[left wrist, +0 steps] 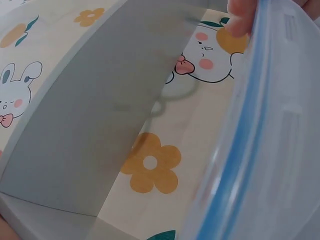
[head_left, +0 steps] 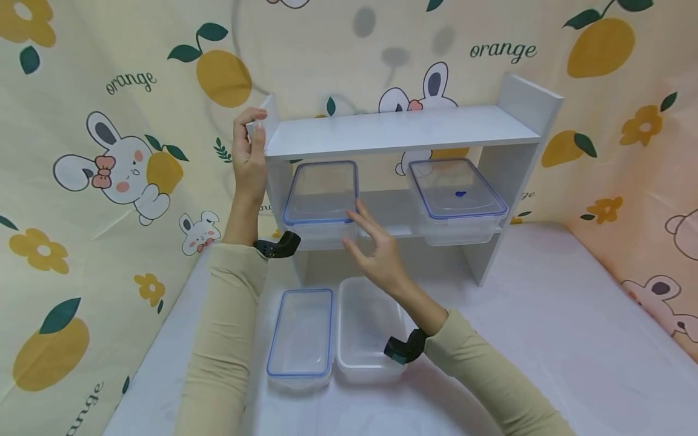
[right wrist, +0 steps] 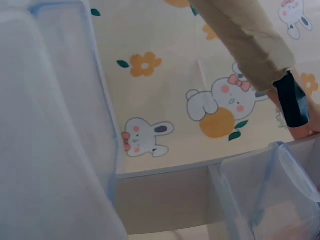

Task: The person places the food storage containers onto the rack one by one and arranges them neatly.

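A white two-tier shelf (head_left: 403,130) stands against the patterned backdrop. My left hand (head_left: 251,154) grips the top of its left side panel, thumb in front. On its middle board sits a clear lidded container (head_left: 322,194) with a blue seal, overhanging the front edge. My right hand (head_left: 378,254) touches this container's right front corner with fingers spread and fairly straight. In the left wrist view, fingertips (left wrist: 241,17) show beside the container's lid (left wrist: 245,100). A second lidded container (head_left: 458,191), with a small blue mark, sits at the board's right end.
On the white tabletop (head_left: 545,339) before the shelf lie a blue-sealed lidded container (head_left: 302,333) and a larger translucent container (head_left: 365,315), side by side under my right forearm. Backdrop cloth (head_left: 136,254) with oranges and rabbits hangs at the back and both sides.
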A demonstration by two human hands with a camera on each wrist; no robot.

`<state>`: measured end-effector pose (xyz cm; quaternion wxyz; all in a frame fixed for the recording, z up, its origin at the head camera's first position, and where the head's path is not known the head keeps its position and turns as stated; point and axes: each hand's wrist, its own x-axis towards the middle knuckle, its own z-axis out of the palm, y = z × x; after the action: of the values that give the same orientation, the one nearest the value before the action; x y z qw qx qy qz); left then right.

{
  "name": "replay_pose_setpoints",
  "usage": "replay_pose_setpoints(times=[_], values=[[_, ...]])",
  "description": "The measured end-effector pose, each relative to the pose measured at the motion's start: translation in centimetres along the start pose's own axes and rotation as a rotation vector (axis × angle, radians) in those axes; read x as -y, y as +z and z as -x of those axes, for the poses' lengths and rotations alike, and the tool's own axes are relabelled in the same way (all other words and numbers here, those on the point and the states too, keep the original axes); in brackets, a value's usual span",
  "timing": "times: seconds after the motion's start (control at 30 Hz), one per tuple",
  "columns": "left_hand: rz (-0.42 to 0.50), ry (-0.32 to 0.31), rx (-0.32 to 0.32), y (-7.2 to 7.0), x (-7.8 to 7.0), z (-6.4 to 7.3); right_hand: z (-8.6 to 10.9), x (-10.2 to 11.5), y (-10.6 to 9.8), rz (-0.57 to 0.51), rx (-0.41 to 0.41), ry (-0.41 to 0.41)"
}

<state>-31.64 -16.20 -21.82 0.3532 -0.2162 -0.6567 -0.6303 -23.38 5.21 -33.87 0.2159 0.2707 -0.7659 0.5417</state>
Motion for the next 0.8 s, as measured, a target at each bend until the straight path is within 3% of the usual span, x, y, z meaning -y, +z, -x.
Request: replay_pose_setpoints(times=[0.33,0.5,0.8], values=[[0.039,0.04,0.028,0.1,0.1,0.1,1.7,-0.3,-0.7,-0.037,-0.054,-0.05],[0.036,0.057,0.03,0.1,0.2,0.2,2.9,0.0,-1.3,-0.015,-0.054,0.033],[0.051,0.075,0.025,0.1,0.2,0.4,4.7,0.5,-2.6,-0.081,0.018,0.185]])
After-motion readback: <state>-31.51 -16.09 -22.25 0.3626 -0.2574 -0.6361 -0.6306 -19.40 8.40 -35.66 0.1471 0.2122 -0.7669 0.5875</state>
